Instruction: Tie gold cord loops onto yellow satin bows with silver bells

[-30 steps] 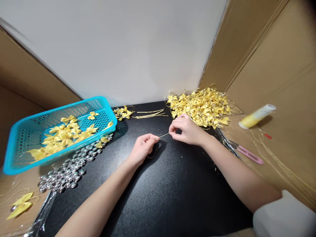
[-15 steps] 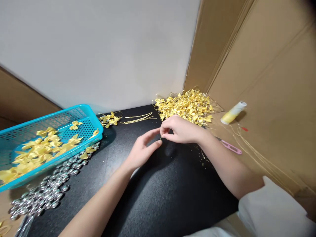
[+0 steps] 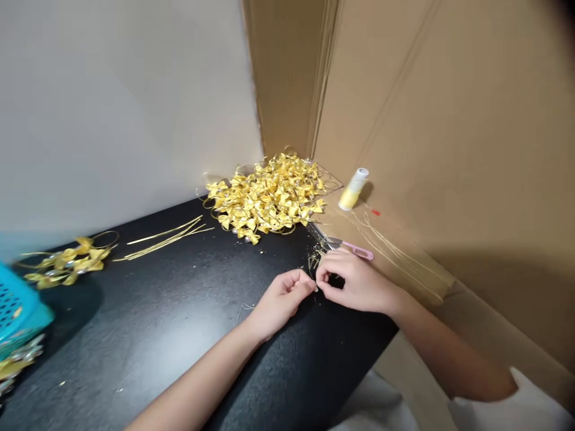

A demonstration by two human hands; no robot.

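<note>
My left hand (image 3: 287,296) is low over the black tabletop, its thumb and forefinger pinched together. Fingertip to fingertip with it, my right hand (image 3: 353,280) is curled in a pinch too. Whatever lies between the fingers is too small to make out. By my left wrist, a thin pale thread (image 3: 242,310) shows on the black surface. Just beyond my right hand are small cord clippings (image 3: 313,258) and pink-handled thread snips (image 3: 359,251). Farther back sits a big heap of yellow ribbon bows (image 3: 269,197) with cord loops and silvery beads.
Several gold cords (image 3: 166,239) lie left of the heap. A smaller cluster of bows (image 3: 74,263) is near the blue basket (image 3: 22,305) at the left edge. At right, a yellow-and-white thread spool (image 3: 353,190) stands by loose cords (image 3: 395,248) on cardboard. Walls enclose the back and right.
The view has swung right, so the basket is mostly out of frame. My hands have come to the clippings near the snips; the thin cord seen between them earlier no longer shows clearly.
</note>
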